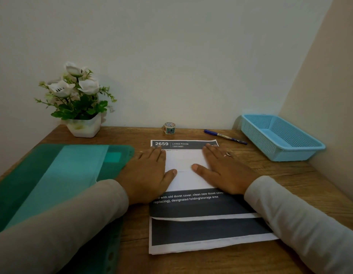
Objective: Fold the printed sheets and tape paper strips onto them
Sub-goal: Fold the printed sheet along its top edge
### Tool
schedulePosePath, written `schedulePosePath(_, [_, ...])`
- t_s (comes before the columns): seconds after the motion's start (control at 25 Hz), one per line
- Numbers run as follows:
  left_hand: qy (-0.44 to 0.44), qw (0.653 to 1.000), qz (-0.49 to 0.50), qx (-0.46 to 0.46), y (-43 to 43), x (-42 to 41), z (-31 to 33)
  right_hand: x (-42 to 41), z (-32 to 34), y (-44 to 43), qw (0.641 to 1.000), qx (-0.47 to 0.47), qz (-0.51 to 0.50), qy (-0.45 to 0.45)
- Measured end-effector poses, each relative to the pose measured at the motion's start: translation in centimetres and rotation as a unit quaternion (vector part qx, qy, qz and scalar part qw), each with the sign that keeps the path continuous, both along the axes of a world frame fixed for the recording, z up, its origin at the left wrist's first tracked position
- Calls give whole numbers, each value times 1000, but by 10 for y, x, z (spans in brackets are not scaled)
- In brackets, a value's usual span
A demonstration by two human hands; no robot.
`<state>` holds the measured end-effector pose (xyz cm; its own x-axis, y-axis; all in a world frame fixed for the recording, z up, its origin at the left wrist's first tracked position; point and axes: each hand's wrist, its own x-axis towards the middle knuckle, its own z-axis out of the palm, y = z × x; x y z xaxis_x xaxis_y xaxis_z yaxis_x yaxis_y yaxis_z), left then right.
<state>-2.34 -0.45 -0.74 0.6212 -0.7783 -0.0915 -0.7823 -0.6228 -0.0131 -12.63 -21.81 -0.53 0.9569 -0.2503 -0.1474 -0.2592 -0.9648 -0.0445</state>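
Now, your left hand [150, 171] and right hand [221, 169] lie flat with fingers straight, pressing the folded white flap [183, 161] of the top of the printed sheets [201, 206]. The stack sits mid-table, its near edges fanned toward you. The green folder [59, 175] lies just beside your left hand. Open wood runs right to the blue basket [280, 139]. The tape roll [169, 127] and pen [225, 136] lie beyond, by the wall.
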Motion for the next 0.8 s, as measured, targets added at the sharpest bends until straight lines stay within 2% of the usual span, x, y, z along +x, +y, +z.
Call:
schedulePosePath(0.16, [-35,998,35,37,-10,-3,6,-2,-2,-3,1000,-1,-12,-6])
schedulePosePath(0.4, [-36,997,-34,54,-49,-4,15,-2,-2,-3,1000,0,-16,-16])
schedulePosePath(0.6, [-28,999,-1,43,-9,22,9,-1,-2,-7,1000,12,-9,-14])
schedulePosePath(0.72, [-9,999,19,24,0,24,1,4,3,1,1000,-27,-13,0])
schedulePosePath(0.8, [-14,1000,22,14,-3,25,-5,6,4,18,999,-32,21,-6])
